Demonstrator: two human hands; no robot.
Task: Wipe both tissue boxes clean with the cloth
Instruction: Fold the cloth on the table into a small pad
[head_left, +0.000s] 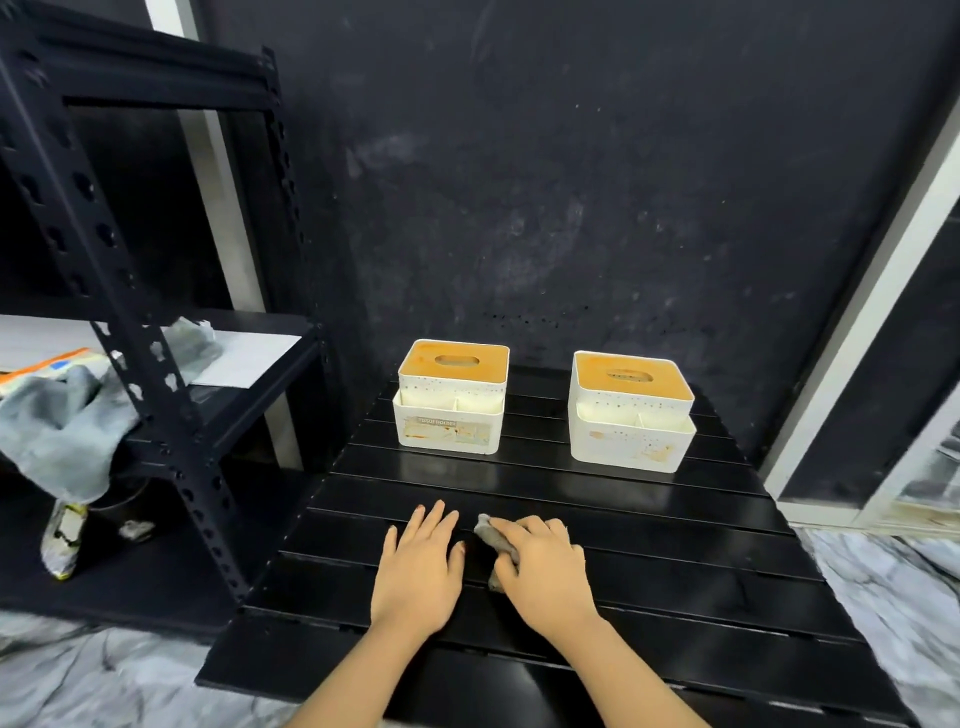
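Left hand (418, 566) flat on table (675, 571) — right hand (545, 566) grips cloth (491, 535).

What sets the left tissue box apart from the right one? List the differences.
The left tissue box carries a grey printed label on its front; the right tissue box shows only orange-brown stains there. The left tissue box faces the camera nearly square, the right tissue box sits turned at an angle. Both are white with tan slotted lids and speckled sides, standing upright on the black slatted table, apart from each other.
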